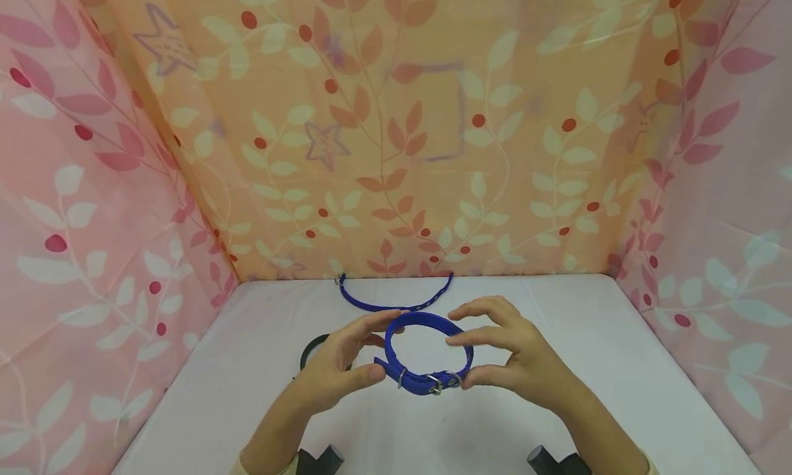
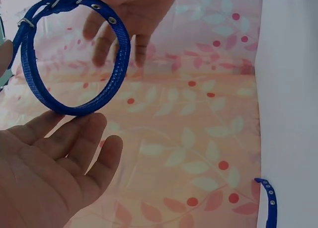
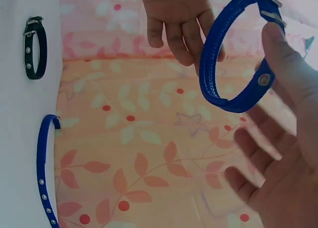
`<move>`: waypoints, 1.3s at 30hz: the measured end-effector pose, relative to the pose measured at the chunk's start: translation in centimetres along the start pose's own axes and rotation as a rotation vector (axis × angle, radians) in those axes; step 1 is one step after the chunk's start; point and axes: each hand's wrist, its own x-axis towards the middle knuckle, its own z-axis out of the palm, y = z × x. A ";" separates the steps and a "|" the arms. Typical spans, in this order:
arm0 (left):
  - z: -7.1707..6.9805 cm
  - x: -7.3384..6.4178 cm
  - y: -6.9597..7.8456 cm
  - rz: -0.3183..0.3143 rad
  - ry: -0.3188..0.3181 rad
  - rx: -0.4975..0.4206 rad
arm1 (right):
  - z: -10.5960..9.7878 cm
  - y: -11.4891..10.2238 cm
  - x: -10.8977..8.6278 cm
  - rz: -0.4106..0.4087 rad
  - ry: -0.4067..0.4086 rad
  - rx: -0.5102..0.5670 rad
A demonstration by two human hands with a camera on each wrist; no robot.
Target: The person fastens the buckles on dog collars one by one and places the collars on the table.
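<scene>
A blue collar (image 1: 416, 385) with a metal buckle (image 1: 436, 385) is closed into a ring and held up above the white table. My left hand (image 1: 334, 368) grips its left side, thumb by the loose strap end and fingers along the far edge. On the other side, the thumb of my right hand (image 1: 522, 355) touches the band near the buckle, with fingertips at the upper right of the ring. Metal eyelets show along the ring (image 2: 124, 54) in the left wrist view. The right wrist view shows my right thumb (image 3: 278, 46) against the band.
A second blue collar (image 1: 383, 307) lies unfastened in a curve at the table's back edge. A black collar (image 3: 42, 54), looped, lies on the table (image 1: 544, 303), partly behind my left hand in the head view. Patterned cloth walls (image 1: 383, 117) enclose the back and sides.
</scene>
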 end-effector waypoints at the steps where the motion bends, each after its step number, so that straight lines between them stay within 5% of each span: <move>1: 0.0 0.0 0.0 0.010 0.004 0.012 | -0.1 -0.1 -0.1 0.097 -0.018 -0.029; 4: -0.2 -0.1 0.1 0.010 0.016 0.047 | -0.2 -0.4 -0.3 0.345 -0.057 -0.079; 7: -0.4 -0.1 0.2 0.008 0.025 0.069 | -0.2 -0.5 -0.3 0.465 -0.062 -0.078; 12: -0.5 -0.1 0.3 -0.017 0.048 0.099 | 0.0 -0.4 -0.2 0.533 -0.040 -0.034; 19: -0.6 0.3 -0.6 -0.151 0.146 0.154 | 0.4 0.1 0.0 0.616 -0.003 -0.037; 28: -0.7 0.7 -4.3 -0.360 0.219 0.159 | 2.9 4.2 -1.0 0.719 0.009 0.009; 39: -0.2 1.1 -8.9 -0.521 0.189 0.155 | 5.4 7.6 -2.5 0.836 -0.016 0.010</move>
